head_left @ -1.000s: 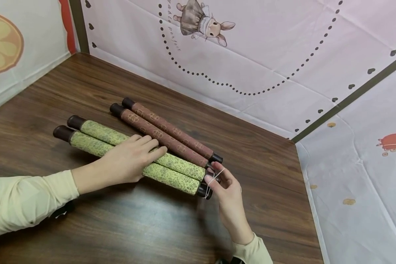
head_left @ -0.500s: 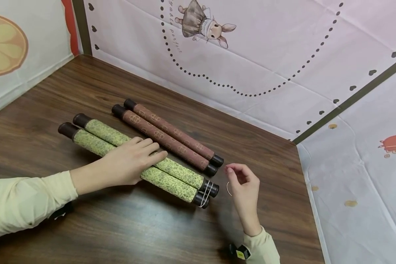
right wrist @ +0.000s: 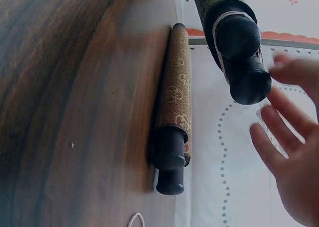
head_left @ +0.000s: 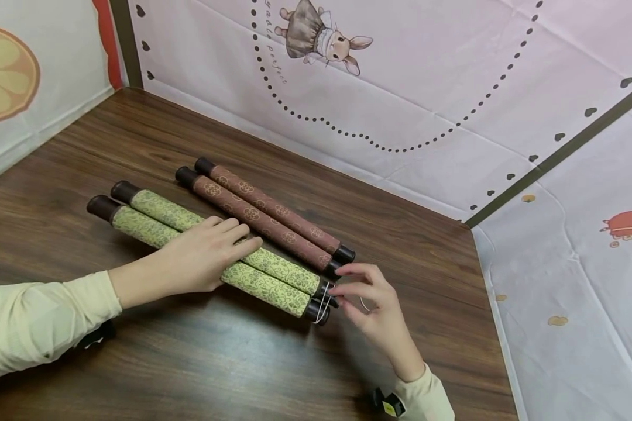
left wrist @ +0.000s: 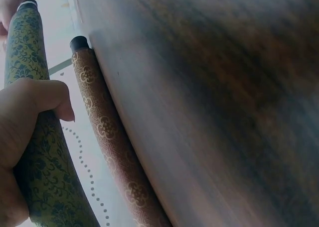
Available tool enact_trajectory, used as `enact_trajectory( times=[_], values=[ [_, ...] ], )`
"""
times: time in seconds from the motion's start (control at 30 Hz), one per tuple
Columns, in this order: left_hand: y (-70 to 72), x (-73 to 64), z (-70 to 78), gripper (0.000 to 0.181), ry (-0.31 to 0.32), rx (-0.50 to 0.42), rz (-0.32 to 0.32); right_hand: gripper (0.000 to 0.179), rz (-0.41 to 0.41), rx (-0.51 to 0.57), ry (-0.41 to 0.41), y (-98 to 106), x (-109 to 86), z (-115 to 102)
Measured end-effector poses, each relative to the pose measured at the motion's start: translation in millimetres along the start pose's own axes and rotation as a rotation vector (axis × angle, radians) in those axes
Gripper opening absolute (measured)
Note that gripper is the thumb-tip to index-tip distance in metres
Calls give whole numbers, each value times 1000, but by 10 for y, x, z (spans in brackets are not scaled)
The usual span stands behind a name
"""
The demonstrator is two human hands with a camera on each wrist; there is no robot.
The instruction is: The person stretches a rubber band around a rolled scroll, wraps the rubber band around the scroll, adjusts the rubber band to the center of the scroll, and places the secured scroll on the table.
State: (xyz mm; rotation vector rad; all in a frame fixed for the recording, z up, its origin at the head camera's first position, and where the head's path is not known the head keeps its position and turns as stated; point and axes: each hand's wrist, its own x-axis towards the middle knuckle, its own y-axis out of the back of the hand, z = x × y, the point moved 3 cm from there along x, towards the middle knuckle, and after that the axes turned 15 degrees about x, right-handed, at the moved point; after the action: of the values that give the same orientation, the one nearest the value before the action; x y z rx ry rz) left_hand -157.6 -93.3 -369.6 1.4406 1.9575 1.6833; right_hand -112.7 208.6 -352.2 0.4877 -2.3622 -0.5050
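Two green floral hanging scrolls (head_left: 274,286) with dark end knobs lie side by side, and my left hand (head_left: 202,254) grips them around the middle. In the left wrist view the thumb of that hand wraps over one green scroll (left wrist: 27,53). A white rubber band (head_left: 322,310) loops doubled around both knobs at their right end. There my right hand (head_left: 387,316) has its thumb and index fingertips right at the knobs. From the right wrist, the other fingers (right wrist: 271,130) show spread and fairly straight beside the knobs (right wrist: 250,86).
Two reddish-brown scrolls (head_left: 265,219) with gold flowers and dark knobs lie parallel just behind the green pair. Another thin white loop (head_left: 365,304) lies on the wooden table (head_left: 426,257), close by the right hand. Printed cloth walls (head_left: 426,70) enclose the back and sides.
A second ago my right hand stretched the band at the scroll ends. It then moved off rightward, leaving the band around both knobs, and has come back to them. My left hand keeps its grip.
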Motion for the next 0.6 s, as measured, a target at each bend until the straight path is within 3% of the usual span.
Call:
enact_trajectory(
  times=[0.13,0.23,0.33,0.43,0.53,0.6],
  values=[
    [2,-7,-3,68,-16,11,0,27,-154,-175,95,-105,8,-31],
    [3,-10,3,62,-57,17,-6,15,-205,-366,235,-204,3,-62],
    [7,-10,10,59,-107,15,-12,5,-216,-532,407,-280,-14,-87],
    [17,-5,28,61,-153,5,-12,12,-194,-652,551,-281,-21,-82],
    [33,6,65,60,-206,0,0,14,-182,-720,622,-243,11,-27],
    [47,16,89,59,-234,5,11,11,-181,-726,619,-217,39,27]
  ],
)
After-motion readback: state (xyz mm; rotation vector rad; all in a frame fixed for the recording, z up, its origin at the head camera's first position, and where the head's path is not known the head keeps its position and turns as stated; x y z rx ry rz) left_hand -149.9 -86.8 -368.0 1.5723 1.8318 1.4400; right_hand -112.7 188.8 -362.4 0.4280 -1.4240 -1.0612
